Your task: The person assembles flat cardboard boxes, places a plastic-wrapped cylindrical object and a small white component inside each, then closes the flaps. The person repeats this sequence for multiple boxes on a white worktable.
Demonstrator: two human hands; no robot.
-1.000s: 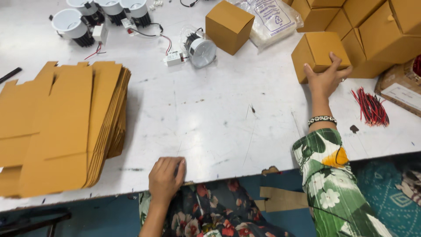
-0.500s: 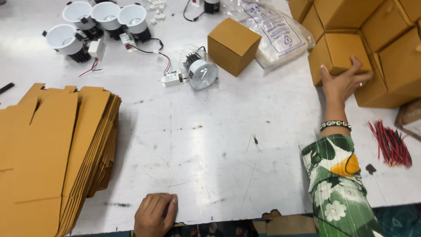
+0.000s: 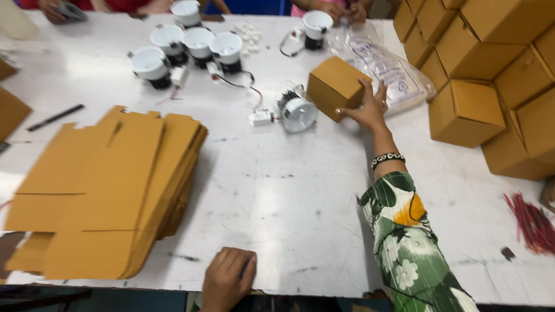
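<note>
The right hand reached far across the white table, its arm stretched out in a green flowered sleeve with a beaded bracelet at the wrist. Its fingers were spread and wrapped on the near right side of a small closed box, gripping it; the box sat on the table at the far middle, tilted a corner toward the camera. Just left of the box lay a round lamp on its side, with a wire and small white driver beside it. Behind the box lay a clear plastic bag.

The left hand rested at the near edge of the table, fingers loosely curled, palm down, holding nothing.

To the left lay a stack of flat cartons. At the far left stood a cluster of white lamps. A pile of boxes rose at the far right, and a bundle of red ties lay near right.
</note>
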